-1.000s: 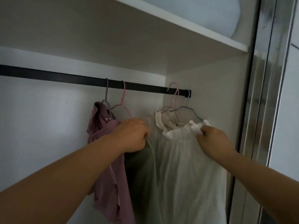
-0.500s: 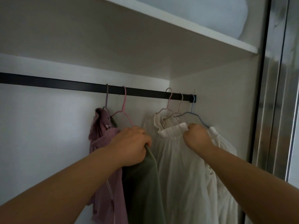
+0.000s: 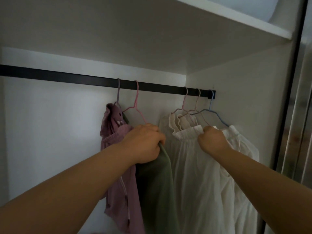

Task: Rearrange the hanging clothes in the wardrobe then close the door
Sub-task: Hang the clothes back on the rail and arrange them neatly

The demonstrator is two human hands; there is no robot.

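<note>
Gripping the green garment (image 3: 157,183) at its shoulder, the left hand (image 3: 143,144) curls its fingers round the fabric; the right hand (image 3: 211,141) pinches the white skirt's (image 3: 199,174) waistband. Both hang from the black rail (image 3: 76,80). Lower hems are cut off; no writing is legible.

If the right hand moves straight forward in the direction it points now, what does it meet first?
Probably the blue hanger just beyond the knuckles of the right hand, which grips the white garment. The wardrobe back wall lies behind; depth is unclear.
</note>
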